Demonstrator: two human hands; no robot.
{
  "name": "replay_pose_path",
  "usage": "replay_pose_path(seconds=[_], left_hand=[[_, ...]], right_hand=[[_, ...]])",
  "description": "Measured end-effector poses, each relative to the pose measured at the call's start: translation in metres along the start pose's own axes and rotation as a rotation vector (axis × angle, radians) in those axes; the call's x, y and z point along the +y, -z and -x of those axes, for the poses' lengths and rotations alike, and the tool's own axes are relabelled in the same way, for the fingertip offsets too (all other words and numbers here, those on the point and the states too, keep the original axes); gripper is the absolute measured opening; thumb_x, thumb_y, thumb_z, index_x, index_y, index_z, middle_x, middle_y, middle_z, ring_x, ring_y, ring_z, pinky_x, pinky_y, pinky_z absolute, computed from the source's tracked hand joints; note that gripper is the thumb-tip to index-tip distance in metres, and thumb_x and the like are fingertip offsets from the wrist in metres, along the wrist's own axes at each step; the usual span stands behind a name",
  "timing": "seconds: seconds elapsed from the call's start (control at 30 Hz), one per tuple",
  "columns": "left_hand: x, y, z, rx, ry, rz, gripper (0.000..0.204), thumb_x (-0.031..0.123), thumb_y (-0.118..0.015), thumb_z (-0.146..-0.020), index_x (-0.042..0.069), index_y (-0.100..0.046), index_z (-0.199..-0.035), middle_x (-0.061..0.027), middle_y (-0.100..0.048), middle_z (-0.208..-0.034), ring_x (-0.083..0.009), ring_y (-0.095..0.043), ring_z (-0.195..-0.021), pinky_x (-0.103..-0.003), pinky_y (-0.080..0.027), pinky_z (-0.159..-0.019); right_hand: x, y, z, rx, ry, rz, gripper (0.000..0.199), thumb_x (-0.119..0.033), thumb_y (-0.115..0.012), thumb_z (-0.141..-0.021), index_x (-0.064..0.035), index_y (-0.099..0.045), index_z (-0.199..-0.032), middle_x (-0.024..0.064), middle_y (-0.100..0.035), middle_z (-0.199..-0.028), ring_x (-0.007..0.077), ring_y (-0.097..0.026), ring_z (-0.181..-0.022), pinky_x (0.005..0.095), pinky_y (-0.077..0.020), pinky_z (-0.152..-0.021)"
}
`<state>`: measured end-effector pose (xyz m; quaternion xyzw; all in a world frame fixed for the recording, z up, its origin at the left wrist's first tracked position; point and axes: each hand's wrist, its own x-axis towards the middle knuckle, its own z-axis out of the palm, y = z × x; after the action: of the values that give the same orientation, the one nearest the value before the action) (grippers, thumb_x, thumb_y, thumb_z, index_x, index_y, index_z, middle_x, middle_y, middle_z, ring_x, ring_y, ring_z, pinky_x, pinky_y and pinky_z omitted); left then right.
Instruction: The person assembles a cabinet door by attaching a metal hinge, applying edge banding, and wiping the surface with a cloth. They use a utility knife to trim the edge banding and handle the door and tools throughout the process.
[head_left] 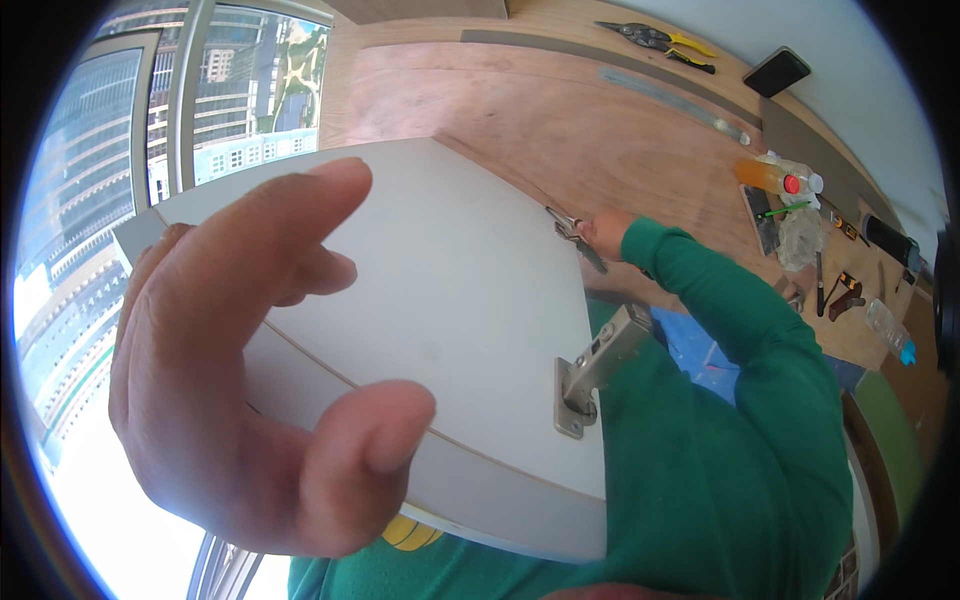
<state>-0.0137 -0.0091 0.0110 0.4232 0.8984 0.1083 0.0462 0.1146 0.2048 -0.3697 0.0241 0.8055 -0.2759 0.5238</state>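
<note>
A white panel [450, 290] lies tilted in front of me against my body. A metal hinge [590, 385] is fixed near its right edge, its arm raised off the surface. Farther along that edge sits another metal piece [590, 255], which looks like a second hinge. My right hand [605, 234] is closed at it, fingers pinched; what they hold is too small to make out. Large and close above the panel's left part, my left hand [240, 360] is open, fingers curled and thumb apart, with nothing between them.
Behind is a wooden worktop [560, 120] with snips [655, 38], a phone [777, 71] and a metal ruler [675, 105]. Bottles [770, 178] and several hand tools stand or lie at the right. A window [255, 90] is at the left. Something yellow [410, 533] shows below the panel.
</note>
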Motion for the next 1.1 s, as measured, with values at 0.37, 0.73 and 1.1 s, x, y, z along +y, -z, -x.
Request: replay_pose_path(seconds=[0.37, 0.73, 1.1], left_hand=[[-0.007, -0.005, 0.032, 0.121, 0.004, 0.088, 0.063, 0.05, -0.045, -0.101, -0.004, -0.065, -0.126, -0.0143, -0.068, -0.081, -0.0198, -0.069, -0.073, -0.032, -0.05, -0.066], [-0.007, -0.024, 0.091, 0.548, 0.36, 0.2, 0.042, 0.037, -0.059, -0.099, 0.001, -0.072, -0.114, -0.0111, -0.072, -0.09, -0.0183, -0.069, -0.081, -0.031, -0.053, -0.071], [-0.025, -0.044, 0.143, 0.765, 0.655, 0.282, 0.034, 0.031, -0.061, -0.096, 0.005, -0.074, -0.113, -0.0133, -0.065, -0.135, -0.0298, -0.049, -0.139, -0.049, -0.038, -0.116]], right_hand=[[0.104, -0.073, 0.061, 0.415, -0.018, -0.393, 0.055, -0.051, -0.044, -0.104, -0.0017, -0.068, -0.109, 0.0264, -0.07, -0.1, 0.0448, -0.066, -0.096, 0.051, -0.0508, -0.086], [0.167, -0.096, -0.034, 1.111, -0.238, 0.017, 0.046, -0.045, -0.059, -0.1, -0.0016, -0.059, -0.113, 0.0189, -0.062, -0.111, 0.0403, -0.06, -0.105, 0.0518, -0.0516, -0.087], [0.146, -0.072, -0.031, 1.283, -0.077, 0.017, 0.025, -0.029, -0.067, -0.092, -0.008, -0.066, -0.105, 0.0144, -0.063, -0.111, 0.0373, -0.058, -0.109, 0.051, -0.0507, -0.089]])
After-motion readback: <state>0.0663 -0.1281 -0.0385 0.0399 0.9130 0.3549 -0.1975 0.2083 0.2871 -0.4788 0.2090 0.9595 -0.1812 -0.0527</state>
